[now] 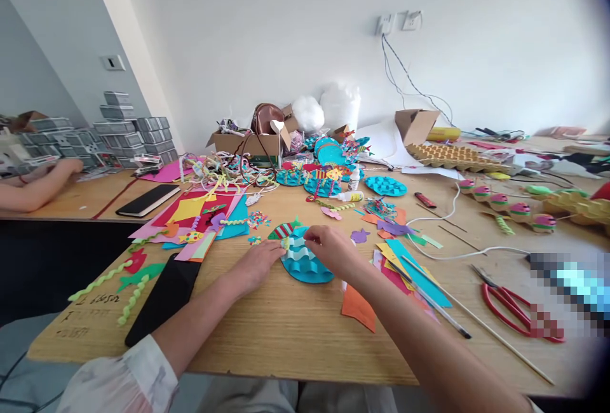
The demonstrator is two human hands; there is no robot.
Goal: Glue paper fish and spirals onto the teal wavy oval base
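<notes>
A round blue craft piece (309,270) with wavy light-blue strips lies flat on the wooden table in front of me. A green paper fish with red and white stripes (284,230) pokes out at its upper left. My left hand (260,260) touches the left edge of the blue piece, fingers together; what its fingertips hold is too small to tell. Over the upper right of the piece, my right hand (326,246) is closed in a pinch near the end of a light strip (299,243). Its fingertips partly hide that end.
Coloured paper (190,209) and a black phone (164,298) lie left. Red-handled scissors (517,311), a pen (429,298) and a wooden stick (495,330) lie right. Behind are finished blue crafts (386,185) and glue bottles (350,196). Another person's arm (38,190) rests far left.
</notes>
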